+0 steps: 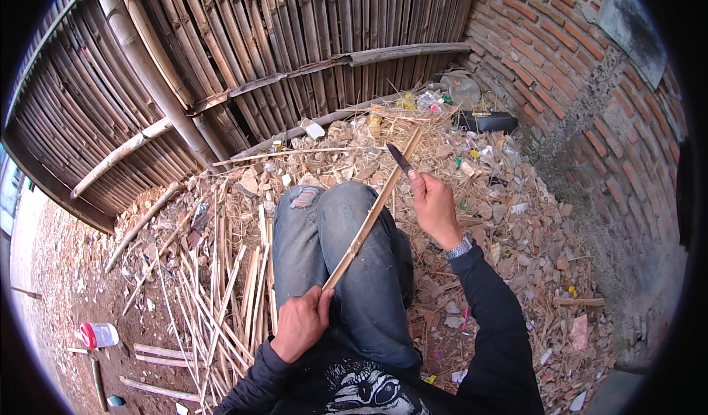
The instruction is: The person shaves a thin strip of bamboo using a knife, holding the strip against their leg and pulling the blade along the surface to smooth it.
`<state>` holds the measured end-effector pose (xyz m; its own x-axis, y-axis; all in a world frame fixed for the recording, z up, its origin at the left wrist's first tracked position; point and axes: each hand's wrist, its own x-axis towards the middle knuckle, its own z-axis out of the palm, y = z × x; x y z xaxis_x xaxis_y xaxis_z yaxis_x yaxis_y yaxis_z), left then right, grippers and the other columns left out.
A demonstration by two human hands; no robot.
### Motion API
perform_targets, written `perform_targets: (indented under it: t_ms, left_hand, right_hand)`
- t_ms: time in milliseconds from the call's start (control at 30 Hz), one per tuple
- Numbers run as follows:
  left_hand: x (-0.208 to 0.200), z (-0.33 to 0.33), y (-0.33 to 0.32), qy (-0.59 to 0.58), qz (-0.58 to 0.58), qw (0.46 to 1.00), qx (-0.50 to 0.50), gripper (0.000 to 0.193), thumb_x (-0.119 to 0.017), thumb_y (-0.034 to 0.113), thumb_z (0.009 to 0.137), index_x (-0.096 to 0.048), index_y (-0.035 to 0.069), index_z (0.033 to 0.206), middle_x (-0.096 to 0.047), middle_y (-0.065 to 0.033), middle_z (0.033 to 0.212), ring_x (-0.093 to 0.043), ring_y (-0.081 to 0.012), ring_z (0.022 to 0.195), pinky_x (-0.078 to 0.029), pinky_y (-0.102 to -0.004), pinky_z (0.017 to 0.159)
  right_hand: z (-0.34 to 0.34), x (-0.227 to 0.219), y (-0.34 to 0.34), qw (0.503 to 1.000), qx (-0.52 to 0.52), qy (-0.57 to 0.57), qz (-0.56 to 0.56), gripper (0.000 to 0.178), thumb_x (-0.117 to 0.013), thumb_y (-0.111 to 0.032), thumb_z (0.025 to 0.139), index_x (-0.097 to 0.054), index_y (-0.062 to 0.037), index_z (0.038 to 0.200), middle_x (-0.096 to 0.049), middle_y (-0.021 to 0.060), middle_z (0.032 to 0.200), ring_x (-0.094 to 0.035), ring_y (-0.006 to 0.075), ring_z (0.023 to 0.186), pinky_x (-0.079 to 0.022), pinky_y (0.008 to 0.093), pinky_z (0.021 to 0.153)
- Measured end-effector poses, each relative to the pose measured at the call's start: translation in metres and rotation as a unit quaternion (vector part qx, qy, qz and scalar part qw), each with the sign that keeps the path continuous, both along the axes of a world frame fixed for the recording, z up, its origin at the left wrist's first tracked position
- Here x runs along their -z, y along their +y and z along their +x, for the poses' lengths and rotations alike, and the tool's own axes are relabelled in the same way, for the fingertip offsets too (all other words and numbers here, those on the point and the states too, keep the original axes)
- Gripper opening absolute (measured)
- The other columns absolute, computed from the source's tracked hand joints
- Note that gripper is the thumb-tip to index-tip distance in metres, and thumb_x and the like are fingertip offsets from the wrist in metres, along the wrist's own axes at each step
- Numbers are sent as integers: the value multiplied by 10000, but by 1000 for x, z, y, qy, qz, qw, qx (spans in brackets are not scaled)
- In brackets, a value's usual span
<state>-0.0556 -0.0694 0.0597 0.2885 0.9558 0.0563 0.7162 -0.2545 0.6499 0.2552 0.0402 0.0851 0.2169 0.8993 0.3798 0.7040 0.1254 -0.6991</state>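
Observation:
My left hand (301, 322) is closed round the near end of a split bamboo strip (363, 232). The strip slants across my right thigh, its far end pointing up and away over the rubble. My right hand (436, 206) grips a knife (399, 158) with a dark blade. The blade lies close against the strip's far part; whether it cuts into the wood I cannot tell. The knife's handle is hidden in my fist. Beside my left leg lies a loose heap of pale split bamboo strips (221, 319).
A bamboo-slat wall (280, 24) stands ahead, and a brick wall (568, 68) rises on the right. Rubble and litter (509, 238) cover the ground. A clear jar with a red lid (99, 335) lies at the lower left. A black case (487, 122) rests by the far corner.

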Motion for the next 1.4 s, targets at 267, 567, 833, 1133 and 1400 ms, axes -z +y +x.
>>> perform_targets:
  t_ms: [267,567,833,1133,1400]
  left_hand:
    - [3,-1,0,-5,-36,999,4,346,-600,240,1078,-591,12,818,-593,-261,649,-618,-505,634,-452,-560,554]
    - [8,-7,7,-71,-66,995,26,383,-594,217,1083,-584,-15,779,-589,-248,641,-618,-484,611,-455,-514,559]
    - [8,1,2,-12,-16,1000,5,351,-604,233,1074,-582,6,806,-586,-271,652,-619,-509,639,-460,-561,558]
    - [-1,5,6,-2,-44,999,-4,348,-605,272,1074,-596,22,833,-610,-271,663,-629,-519,659,-475,-579,578]
    - [-2,1,10,-37,-59,998,10,368,-609,309,1073,-609,22,842,-618,-270,664,-636,-517,674,-486,-581,593]
  right_hand:
    - [-49,23,-55,996,-77,39,-24,425,-570,-271,1106,-567,9,785,-523,248,587,-555,460,528,-381,492,490]
    - [-37,9,-64,984,-153,35,-86,480,-575,-306,1107,-549,21,757,-492,223,578,-502,397,495,-384,461,506]
    - [29,-24,34,997,41,-45,46,471,-569,-317,1107,-588,21,781,-500,208,565,-489,348,479,-377,458,504]
    - [-57,8,-39,987,-148,-21,-58,429,-569,-300,1097,-588,-7,784,-559,242,602,-607,465,583,-414,518,504]
    - [-63,5,-59,986,-137,15,-90,423,-573,-288,1096,-599,-4,784,-542,235,590,-590,457,569,-416,505,518]
